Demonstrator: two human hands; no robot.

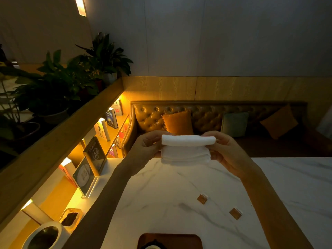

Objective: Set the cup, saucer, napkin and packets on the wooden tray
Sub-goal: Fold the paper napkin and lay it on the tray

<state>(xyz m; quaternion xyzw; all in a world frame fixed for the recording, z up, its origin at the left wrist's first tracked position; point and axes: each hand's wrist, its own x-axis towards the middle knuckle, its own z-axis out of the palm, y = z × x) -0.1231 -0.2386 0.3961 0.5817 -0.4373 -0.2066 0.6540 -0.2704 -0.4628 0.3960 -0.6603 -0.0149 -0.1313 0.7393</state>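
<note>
Head view: both hands raised above the table (296, 177).
Left hand (145, 146): fingers closed on napkin (186, 150), left end.
Right hand (228, 150): fingers closed on right end.
Packets (202, 198): two, on table.
Tray (194, 239): near edge.

"A8" | dark table sign (94, 154) | book-cover lettering too blurred

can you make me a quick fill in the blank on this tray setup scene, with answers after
1. Both hands hold the folded white ____ above the marble table.
2. The number of small brown packets lying on the table is ____.
3. The wooden tray sits at the ____ edge of the view.
4. The left hand and right hand grip the cloth at ____ ends.

Missing words: napkin; two; bottom; opposite
</note>
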